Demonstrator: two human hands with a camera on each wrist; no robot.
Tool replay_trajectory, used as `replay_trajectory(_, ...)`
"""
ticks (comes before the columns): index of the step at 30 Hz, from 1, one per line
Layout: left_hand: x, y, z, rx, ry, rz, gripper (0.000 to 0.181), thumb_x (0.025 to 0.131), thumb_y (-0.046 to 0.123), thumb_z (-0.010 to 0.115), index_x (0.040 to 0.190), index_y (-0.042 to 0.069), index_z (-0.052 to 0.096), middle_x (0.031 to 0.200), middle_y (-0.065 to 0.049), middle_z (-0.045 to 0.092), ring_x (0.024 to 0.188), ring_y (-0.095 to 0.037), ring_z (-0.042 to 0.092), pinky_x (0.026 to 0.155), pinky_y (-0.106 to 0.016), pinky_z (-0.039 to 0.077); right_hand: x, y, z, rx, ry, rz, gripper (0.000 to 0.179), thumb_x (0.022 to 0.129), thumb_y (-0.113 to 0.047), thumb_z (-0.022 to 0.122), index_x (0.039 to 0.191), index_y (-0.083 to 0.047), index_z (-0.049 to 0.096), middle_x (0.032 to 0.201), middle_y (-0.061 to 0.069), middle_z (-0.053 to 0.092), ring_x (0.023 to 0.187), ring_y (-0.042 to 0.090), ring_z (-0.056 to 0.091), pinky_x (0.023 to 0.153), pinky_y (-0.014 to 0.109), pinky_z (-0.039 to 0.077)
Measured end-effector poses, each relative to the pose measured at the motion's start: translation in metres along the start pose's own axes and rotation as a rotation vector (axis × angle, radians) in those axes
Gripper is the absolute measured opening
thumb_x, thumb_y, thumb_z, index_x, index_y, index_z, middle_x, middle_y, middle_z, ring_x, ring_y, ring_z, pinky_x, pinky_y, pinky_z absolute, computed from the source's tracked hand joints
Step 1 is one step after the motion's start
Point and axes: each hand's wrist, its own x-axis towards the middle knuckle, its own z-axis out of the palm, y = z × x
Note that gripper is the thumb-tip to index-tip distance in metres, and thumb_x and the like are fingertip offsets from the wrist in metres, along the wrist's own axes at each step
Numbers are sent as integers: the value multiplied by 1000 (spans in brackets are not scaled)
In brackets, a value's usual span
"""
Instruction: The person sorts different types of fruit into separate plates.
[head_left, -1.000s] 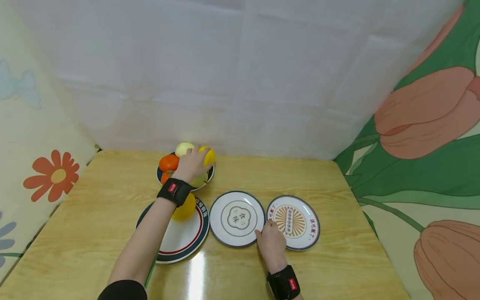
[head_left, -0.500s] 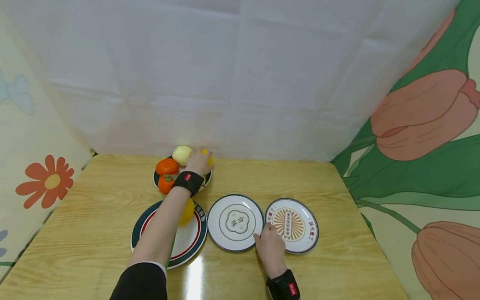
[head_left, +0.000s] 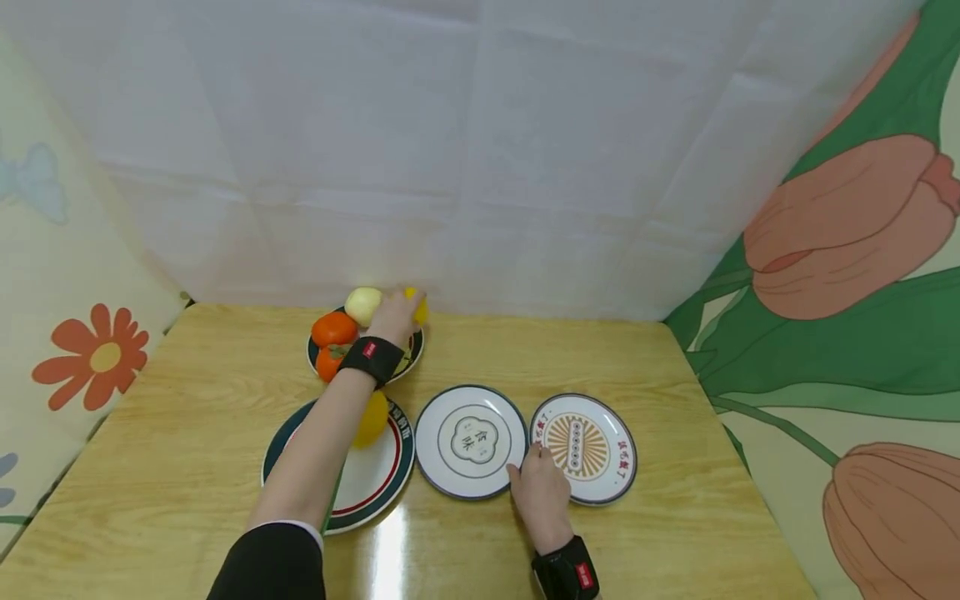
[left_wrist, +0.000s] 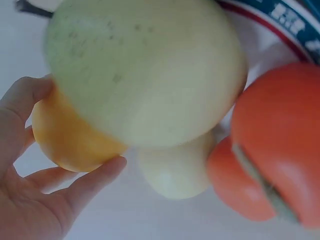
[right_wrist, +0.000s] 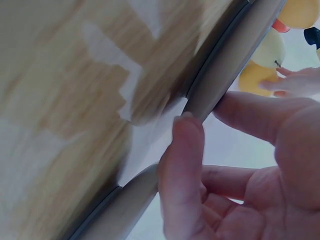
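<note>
In the dark-rimmed fruit bowl (head_left: 422,346) at the back left, my left hand (head_left: 395,318) grips a yellow-orange fruit (left_wrist: 72,135), thumb on one side and fingers on the other. A pale green pear (left_wrist: 145,70) with a dark stem partly covers that fruit in the left wrist view. Beside it lie persimmons (head_left: 334,329) and a pale yellow fruit (head_left: 363,307). My right hand (head_left: 542,497) rests where the middle plate (head_left: 438,475) and the right plate (head_left: 621,485) meet. Its thumb and fingertips touch their rims, with the fingers loosely bent.
A larger plate (head_left: 386,500) with a dark green band stands at the front left, partly behind my left forearm. It carries another yellow fruit (head_left: 371,421). A white sheet (head_left: 465,167) hangs behind the wooden table (head_left: 705,467).
My left hand has closed further round the yellow-orange fruit and covers more of it. The left forearm has swung slightly right and more black sleeve shows. The right hand has stayed at the plate rims.
</note>
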Motion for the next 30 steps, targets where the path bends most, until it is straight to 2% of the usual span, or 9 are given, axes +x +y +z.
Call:
replay_trajectory(5, -15, 4, -27, -13, 52, 41, 58, 87, 18, 69, 138, 9, 44, 133, -31, 42, 104, -49, 55, 72, -49, 56, 1, -1, -1, -2, -3, -2, 58, 81, -28, 74, 121, 11, 57, 108, 26, 64, 67, 27, 64, 52, 33, 52)
replay_trajectory(7, -24, 5, -36, -31, 71, 48, 58, 88, 19, 68, 139, 10, 43, 135, -31, 40, 104, -49, 54, 71, -49, 56, 1, 0, -1, 1, -8, 5, 59, 81, -29, 74, 122, 11, 57, 110, 27, 63, 68, 27, 65, 53, 33, 53)
replay_trajectory(10, -46, 4, -48, -29, 87, 51, 59, 88, 21, 68, 140, 13, 42, 138, -31, 38, 106, -52, 53, 72, -52, 56, 2, 0, -2, -4, -8, 5, 59, 81, -28, 74, 121, 11, 57, 110, 27, 63, 71, 29, 66, 55, 35, 54)
replay_trajectory(14, -85, 4, -57, -9, 118, 62, 60, 85, 19, 71, 139, 14, 43, 137, -33, 40, 103, -53, 51, 68, -53, 56, 3, 0, -3, -11, -8, 7, 58, 82, -28, 73, 121, 11, 56, 110, 27, 63, 75, 31, 67, 57, 37, 55)
replay_trajectory(19, -136, 2, -48, 37, 241, 69, 60, 80, 18, 76, 133, 9, 49, 130, -37, 45, 91, -51, 55, 62, -52, 55, 4, 0, -4, -16, -3, 14, 58, 81, -28, 73, 121, 11, 57, 111, 27, 63, 77, 33, 67, 59, 38, 56)
replay_trajectory(24, -183, 0, -29, 57, 328, 0, 57, 79, 18, 77, 130, 6, 52, 127, -39, 47, 90, -53, 55, 65, -56, 54, 4, 0, -4, -10, -27, 10, 59, 82, -29, 73, 122, 11, 56, 113, 28, 62, 77, 33, 67, 58, 38, 55)
replay_trajectory(27, -203, -1, -21, 30, 354, -49, 56, 79, 17, 76, 129, 5, 51, 125, -40, 46, 91, -56, 54, 65, -59, 53, 4, 0, -4, -10, -42, 20, 59, 83, -29, 72, 123, 11, 55, 115, 29, 62, 79, 34, 67, 59, 38, 56)
replay_trajectory(30, -216, -3, -14, 5, 376, -80, 57, 77, 14, 78, 127, 5, 52, 122, -40, 47, 86, -55, 53, 59, -58, 52, 5, 0, -4, -2, -36, 26, 58, 83, -29, 72, 122, 11, 56, 113, 28, 62, 79, 33, 67, 59, 37, 56)
